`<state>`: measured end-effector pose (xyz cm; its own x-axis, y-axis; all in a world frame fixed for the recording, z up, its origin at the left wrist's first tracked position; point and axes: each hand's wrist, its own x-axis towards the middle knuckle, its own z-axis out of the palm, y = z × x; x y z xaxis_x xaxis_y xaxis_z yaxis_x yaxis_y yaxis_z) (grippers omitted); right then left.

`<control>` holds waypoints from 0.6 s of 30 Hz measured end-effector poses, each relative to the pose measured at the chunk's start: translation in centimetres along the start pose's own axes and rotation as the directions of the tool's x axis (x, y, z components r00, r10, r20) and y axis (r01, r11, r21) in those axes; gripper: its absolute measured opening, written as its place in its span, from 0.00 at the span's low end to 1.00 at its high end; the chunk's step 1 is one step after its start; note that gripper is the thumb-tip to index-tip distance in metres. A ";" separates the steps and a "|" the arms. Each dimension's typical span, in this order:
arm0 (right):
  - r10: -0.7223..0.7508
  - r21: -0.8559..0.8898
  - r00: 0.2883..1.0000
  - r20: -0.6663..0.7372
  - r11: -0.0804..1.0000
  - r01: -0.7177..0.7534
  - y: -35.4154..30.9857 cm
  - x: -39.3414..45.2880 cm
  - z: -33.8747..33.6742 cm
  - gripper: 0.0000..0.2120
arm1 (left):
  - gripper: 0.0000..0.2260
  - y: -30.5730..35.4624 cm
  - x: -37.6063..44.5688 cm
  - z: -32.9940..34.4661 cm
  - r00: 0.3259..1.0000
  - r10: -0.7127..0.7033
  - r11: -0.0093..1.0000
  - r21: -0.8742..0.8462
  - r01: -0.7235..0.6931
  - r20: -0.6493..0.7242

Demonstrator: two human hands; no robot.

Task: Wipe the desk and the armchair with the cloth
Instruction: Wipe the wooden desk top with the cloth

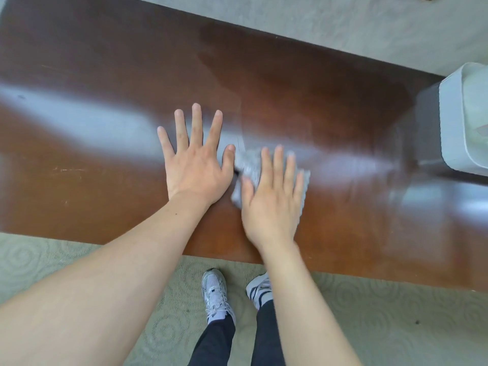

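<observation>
Seen from above, the left hand [194, 165] is laid flat on the glossy brown wooden surface [330, 101], fingers spread and straight, its grip released. The right hand [272, 199] is pressed flat on a grey cloth [249, 165], fingers straight, nothing clenched. The cloth is bunched beneath the palm near the surface's front edge; its texture is blurred, possibly microfibre. A white bin [467, 117] is seen at the right.

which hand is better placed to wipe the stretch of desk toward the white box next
The right hand: it already presses flat on the cloth, nearer the white box. The left hand lies bare on the desk.
</observation>
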<state>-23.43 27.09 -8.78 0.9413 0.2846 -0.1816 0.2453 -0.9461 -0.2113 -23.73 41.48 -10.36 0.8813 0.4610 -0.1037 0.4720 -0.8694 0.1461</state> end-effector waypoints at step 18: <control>-0.020 0.026 1.000 -0.010 0.999 0.021 5.3 -6.4 -0.1 0.31 | 0.33 -0.3 -0.4 -0.3 0.999 -0.016 1.000 -0.016 0.015 -0.035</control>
<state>-28.11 20.21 -8.65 0.9385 0.3023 -0.1671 0.2587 -0.9358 -0.2396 -24.22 41.66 -10.12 0.8741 0.4805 -0.0715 0.4855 -0.8594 0.1605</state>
